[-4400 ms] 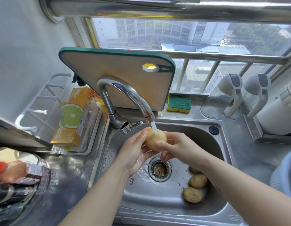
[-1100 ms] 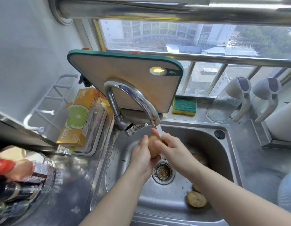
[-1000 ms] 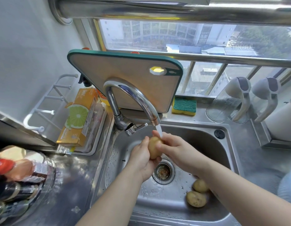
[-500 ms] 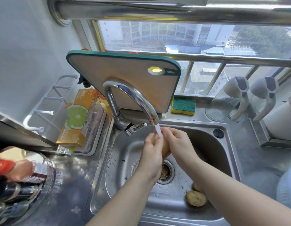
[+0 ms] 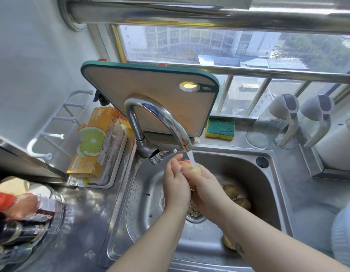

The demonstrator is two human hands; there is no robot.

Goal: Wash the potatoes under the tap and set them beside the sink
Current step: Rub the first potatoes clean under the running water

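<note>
The potato [image 5: 192, 170] sits right under the water stream [image 5: 192, 159] from the tap [image 5: 162, 118], above the far middle of the sink [image 5: 119, 222]. Both grips curl round it: the left grip [image 5: 176, 186] covers its left side, and the right grip [image 5: 206, 188] cups it from the right and below. More potatoes [image 5: 231, 190] lie in the basin's right half, partly hidden by the right forearm. A cutting board [image 5: 150, 99] leans behind the tap, with a sponge [image 5: 220, 128] to its right on the steel table [image 5: 299, 193].

The potato [image 5: 192, 170] now shows between the fingertips [image 5: 176, 163], no longer hidden behind the left hand [image 5: 176, 186]. The right hand [image 5: 206, 186] has slid beneath it.
</note>
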